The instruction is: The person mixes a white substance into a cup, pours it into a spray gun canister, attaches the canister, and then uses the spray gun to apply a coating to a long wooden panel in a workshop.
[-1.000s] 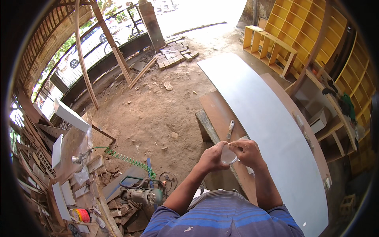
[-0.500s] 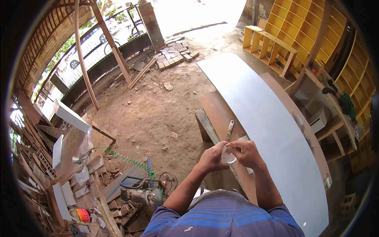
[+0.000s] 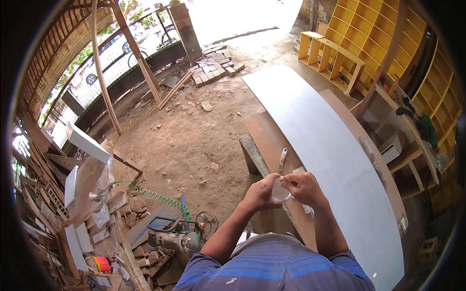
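In front of my body, my left hand (image 3: 261, 195) is closed round the side of a small, round, whitish see-through cup (image 3: 279, 193). The fingers of my right hand (image 3: 306, 188) are pinched together at the cup's far right rim; whatever is between them is too small to make out. Just beyond the hands, a brush with a pale, stained handle (image 3: 283, 157) lies on a brown board (image 3: 264, 133). To the right stretches a long, smooth white panel (image 3: 315, 126), its near part beside my right forearm.
At the lower left stands an air compressor (image 3: 175, 241) with a coiled green hose (image 3: 158, 198). A cluttered workbench (image 3: 92, 194) bears offcuts and a red-and-yellow tin (image 3: 99, 265). Yellow shelving (image 3: 374, 34) leans at the far right; paving blocks (image 3: 213, 70) are stacked far off on bare earth.
My right hand's fingers have shifted slightly at the cup's rim, and a small whitish spot now shows at their tips. The left hand and the cup stay in nearly the same place.
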